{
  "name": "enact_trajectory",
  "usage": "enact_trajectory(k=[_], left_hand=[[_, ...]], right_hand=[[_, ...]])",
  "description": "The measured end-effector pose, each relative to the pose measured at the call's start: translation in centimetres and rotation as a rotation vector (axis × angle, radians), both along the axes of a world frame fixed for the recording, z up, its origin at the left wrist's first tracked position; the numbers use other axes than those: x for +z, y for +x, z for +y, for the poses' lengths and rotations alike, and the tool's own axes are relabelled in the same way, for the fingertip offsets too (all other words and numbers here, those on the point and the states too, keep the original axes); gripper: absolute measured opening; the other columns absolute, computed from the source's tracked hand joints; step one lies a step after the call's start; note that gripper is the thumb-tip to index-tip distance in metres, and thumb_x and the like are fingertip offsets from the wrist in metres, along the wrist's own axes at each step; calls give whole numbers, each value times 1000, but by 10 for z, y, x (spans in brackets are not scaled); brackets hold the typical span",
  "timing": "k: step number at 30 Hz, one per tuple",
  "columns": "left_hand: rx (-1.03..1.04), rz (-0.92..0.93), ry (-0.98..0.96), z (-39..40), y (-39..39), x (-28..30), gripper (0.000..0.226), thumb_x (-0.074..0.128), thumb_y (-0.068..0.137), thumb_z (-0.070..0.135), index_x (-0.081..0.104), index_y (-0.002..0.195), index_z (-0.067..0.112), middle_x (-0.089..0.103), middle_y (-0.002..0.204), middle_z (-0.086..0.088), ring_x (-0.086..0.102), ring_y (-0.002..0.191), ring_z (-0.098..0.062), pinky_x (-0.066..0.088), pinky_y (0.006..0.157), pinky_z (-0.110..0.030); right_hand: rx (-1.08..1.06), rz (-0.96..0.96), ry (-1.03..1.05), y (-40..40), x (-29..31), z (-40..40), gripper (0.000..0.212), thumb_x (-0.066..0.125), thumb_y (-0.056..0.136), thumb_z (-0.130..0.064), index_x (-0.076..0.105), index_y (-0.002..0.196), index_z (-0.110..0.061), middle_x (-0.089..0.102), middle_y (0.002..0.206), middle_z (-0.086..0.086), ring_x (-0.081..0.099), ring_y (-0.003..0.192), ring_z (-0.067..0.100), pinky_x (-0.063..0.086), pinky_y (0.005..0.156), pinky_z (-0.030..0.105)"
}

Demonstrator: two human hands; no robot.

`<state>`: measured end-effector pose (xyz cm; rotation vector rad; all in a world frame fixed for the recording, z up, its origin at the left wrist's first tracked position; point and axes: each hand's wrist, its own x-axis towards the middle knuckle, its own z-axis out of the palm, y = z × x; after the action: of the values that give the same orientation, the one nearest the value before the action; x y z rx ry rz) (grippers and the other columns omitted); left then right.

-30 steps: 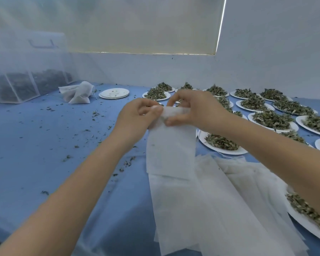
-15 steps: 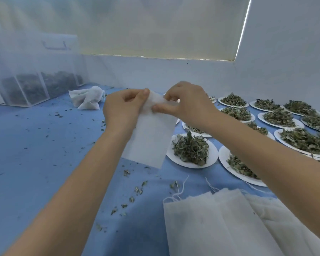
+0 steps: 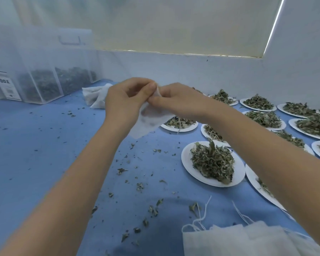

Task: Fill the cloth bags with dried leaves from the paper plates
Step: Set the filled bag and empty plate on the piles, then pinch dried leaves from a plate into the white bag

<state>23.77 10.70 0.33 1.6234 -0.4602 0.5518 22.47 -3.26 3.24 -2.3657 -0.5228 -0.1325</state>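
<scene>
At upper left, the clear plastic bin point(image 3: 42, 78) of dark leaves bore a label reading "box". Centre frame, my left hand point(image 3: 126, 104) and right hand point(image 3: 175, 102) pinched the thin white cloth bag point(image 3: 148, 121) above the blue table point(image 3: 44, 154). The white paper plate of dried green leaves point(image 3: 212, 163) sat lower right, my right forearm hiding others.

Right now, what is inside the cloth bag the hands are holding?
Nothing can be made out. The cloth bag hangs flat and limp between the left hand and right hand, which pinch its top edge. Its mouth is covered by the fingers, so the interior is hidden.
</scene>
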Motion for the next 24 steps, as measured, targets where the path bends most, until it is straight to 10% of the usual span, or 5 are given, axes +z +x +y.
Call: enact_trajectory(k=[3,10,20,24], left_hand=[[88,-63,190,4,2,-3,24,59,88,19,62,110,28,62,108,17,53,105,4,36,86,-3],[92,-130,721,-15,12,-30,127,81,53,49,2,149,20,38,140,-1,36,128,-15,32,105,-31],[287,-430,906,4,43,-38,70,63,61,-8,45,129,-5,56,106,-20,53,91,-38,33,70,-32],[415,-320,986,6,60,-41,52,59,68,-3,52,119,0,57,101,-17,53,88,-36,28,59,-33]], right_hand=[[33,210,194,8,-5,0,34,41,100,-32,63,117,-12,67,113,4,63,98,13,48,79,21],[168,602,797,17,-15,8,29,28,94,-13,56,83,-9,54,62,2,51,54,18,44,54,28],[230,731,773,46,-10,-21,68,34,95,-55,58,112,6,68,103,20,66,98,32,55,86,40],[13,495,595,67,-9,-32,40,53,94,-37,67,102,0,70,99,19,70,88,29,59,76,34]])
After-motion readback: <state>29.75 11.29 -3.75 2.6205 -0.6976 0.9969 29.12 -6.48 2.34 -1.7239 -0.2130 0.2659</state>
